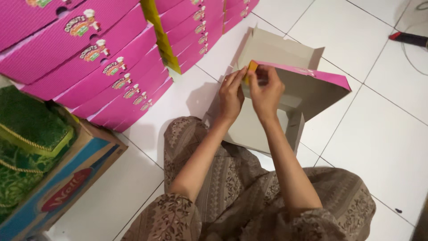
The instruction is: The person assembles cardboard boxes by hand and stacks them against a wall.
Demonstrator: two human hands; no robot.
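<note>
Head view: left hand (pixel 231 94) and right hand (pixel 266 89) side by side, both pinched narrow on the yellow-edged corner of a half-folded pink cardboard box (pixel 307 87), grey inside, resting on the white tiled floor (pixel 383 134) just beyond the knees. Likely light, thin, stiff along creases, easily dented; best taken at flap edges and corners. Stacked pink boxes (pixel 111 67) close at left, printed carton (pixel 67 183) with green cloth nearer; open floor to the right, dark cable (pixel 408 39) far off.
</note>
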